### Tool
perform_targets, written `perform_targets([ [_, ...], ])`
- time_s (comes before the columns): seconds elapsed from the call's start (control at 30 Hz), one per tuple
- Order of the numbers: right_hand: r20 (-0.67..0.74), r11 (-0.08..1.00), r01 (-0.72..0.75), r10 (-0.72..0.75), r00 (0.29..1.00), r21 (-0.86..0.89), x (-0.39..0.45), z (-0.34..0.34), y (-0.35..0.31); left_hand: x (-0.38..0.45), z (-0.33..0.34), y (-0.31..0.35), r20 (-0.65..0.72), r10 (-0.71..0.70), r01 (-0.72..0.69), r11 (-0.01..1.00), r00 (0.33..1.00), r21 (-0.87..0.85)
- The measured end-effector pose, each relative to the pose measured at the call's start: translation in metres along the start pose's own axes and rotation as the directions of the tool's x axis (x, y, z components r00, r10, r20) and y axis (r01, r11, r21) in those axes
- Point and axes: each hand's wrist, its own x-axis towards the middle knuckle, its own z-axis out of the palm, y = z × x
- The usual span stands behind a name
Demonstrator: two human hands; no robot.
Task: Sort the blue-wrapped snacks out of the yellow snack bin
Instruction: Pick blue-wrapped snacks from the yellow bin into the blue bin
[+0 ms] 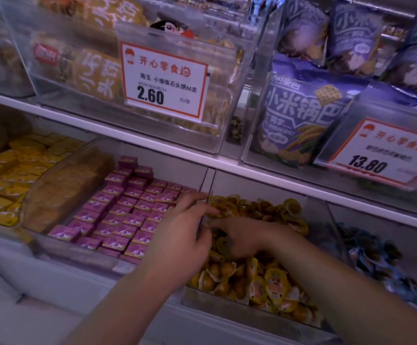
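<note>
The clear yellow snack bin (217,303) on the lower shelf is heaped with round yellow-wrapped snacks (273,286). Both hands are over its left rear part. My left hand (182,235) reaches across the bin's left divider, its fingers stretched out and touching the yellow snacks near the divider. My right hand (242,239) lies palm down in the pile with its fingers curled into the snacks; whatever is under them is hidden. Blue-wrapped snacks (371,255) fill the neighbouring bin on the right. No blue wrapper shows among the yellow ones.
Left of the yellow bin, a bin holds rows of small purple boxes (120,210), then yellow boxes (6,180) further left. The upper shelf (152,143) overhangs closely, with clear bins, price tags (164,80) and purple snack bags (299,113).
</note>
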Motion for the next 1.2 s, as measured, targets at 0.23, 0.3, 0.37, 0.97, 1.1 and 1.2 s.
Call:
perform_targets([
  [0.23,-0.307,0.772,0.148,0.064,0.95,0.619,-0.018,0.008,0.014,0.002,0.001,0.002,-0.032,0.004,-0.005,1.0,0.999,-0.026],
  [0.3,-0.384,0.628,0.19,0.187,0.904,0.755,-0.03,0.001,0.015,0.002,0.0,0.007,-0.106,0.033,-0.034,0.999,0.994,-0.01],
  [0.37,-0.392,0.44,0.225,0.336,0.857,0.869,-0.046,-0.004,0.016,0.001,0.003,0.017,-0.217,0.121,-0.12,0.993,0.969,0.015],
  [0.97,-0.078,-0.384,0.238,0.389,0.918,0.892,-0.111,0.035,0.017,0.011,0.068,0.032,0.118,-0.094,0.131,0.921,0.989,-0.366],
  [1.1,-0.145,-0.237,0.285,0.473,0.869,0.929,-0.11,0.041,0.015,0.016,0.065,0.029,0.065,-0.156,0.169,0.897,0.986,-0.408],
  [1.2,-0.162,-0.208,0.296,0.492,0.855,0.932,-0.111,0.04,0.011,0.01,0.066,0.033,0.233,0.024,0.039,0.964,0.972,-0.263],
])
